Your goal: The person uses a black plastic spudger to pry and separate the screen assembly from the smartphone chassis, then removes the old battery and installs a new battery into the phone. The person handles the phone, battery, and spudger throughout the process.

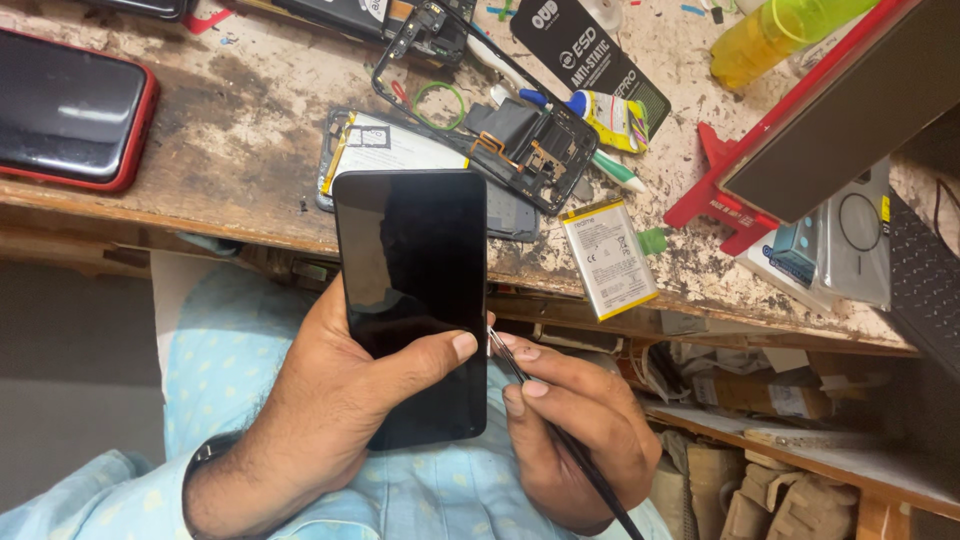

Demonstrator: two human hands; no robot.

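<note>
A black phone is clamped in the left hand, thumb across the glass; tweezers are pinched in the right hand, tips at its right edge. At twelve o'clock an opened phone lies on the bench, at two a loose battery, at ten a red-cased phone.

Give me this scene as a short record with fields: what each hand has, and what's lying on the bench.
Left hand: holds a black phone upright, dark screen up, thumb across its lower right edge
Right hand: pinches thin tweezers, tip at the phone's right edge
Bench: worn and stained
On bench: opened phone body, loose battery, glue tube, red-cased phone
Clothing: light blue sleeve
</note>
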